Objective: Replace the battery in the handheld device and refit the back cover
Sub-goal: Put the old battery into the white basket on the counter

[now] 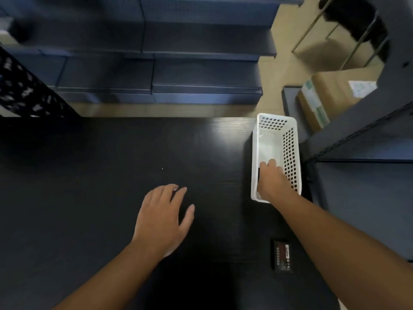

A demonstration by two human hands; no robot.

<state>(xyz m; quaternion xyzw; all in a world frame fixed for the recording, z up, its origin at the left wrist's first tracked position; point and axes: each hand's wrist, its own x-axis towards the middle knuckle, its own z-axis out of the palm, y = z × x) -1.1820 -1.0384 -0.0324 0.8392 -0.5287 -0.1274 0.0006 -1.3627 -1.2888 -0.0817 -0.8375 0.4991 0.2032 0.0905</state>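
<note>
The right hand (271, 177) reaches down into the near end of a white perforated basket (259, 139) at the right of the dark worktop (111, 153). Its fingers curl onto something dark against the basket's near-left wall, but the knuckles hide the grip, so I cannot tell whether it has closed on anything. The left hand (164, 217) lies flat and spread, palm down, near the middle of the worktop, holding nothing.

Near the right edge, well apart from both hands and close to the person, lies a small black slab with a label and a row of contacts (282, 256) (most likely the battery or the device's open back; too small to be sure). The device itself is not clearly visible.

A part like that should be light, stiff and smooth-sided, so it could slide on the glossy worktop. The best hold is probably a pinch across its two long edges, keeping fingertips off the contacts. A thin back cover would flex, so even pressure would suit it better than one corner.
</note>
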